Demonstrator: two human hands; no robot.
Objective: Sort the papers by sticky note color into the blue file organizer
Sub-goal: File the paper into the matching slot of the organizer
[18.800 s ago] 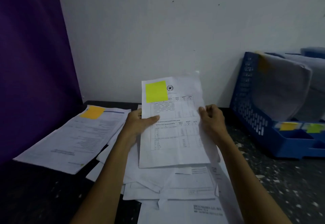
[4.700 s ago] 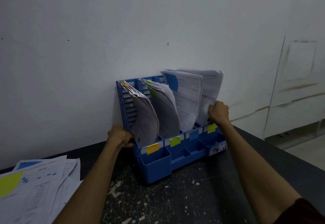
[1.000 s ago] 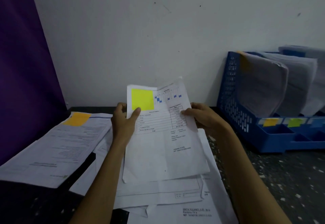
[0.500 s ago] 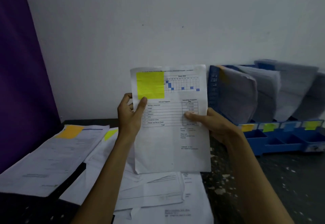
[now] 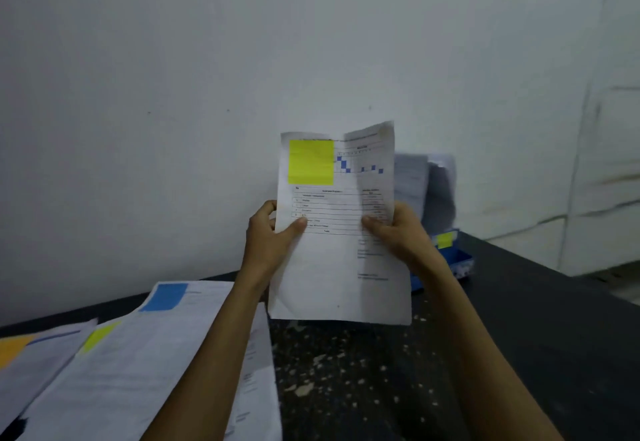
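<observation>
Two pinches — left hand point(image 5: 273, 238), right hand point(image 5: 398, 232) on the sheet point(image 5: 341, 274); hold taut, slot bottom-first into the blue organizer point(image 5: 462, 262) behind the yellow tag point(image 5: 444, 240).

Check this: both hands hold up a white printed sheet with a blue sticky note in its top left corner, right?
The head view shows the square sticky note on the white printed sheet is yellow, not blue; the left hand and right hand do hold it up.
</observation>
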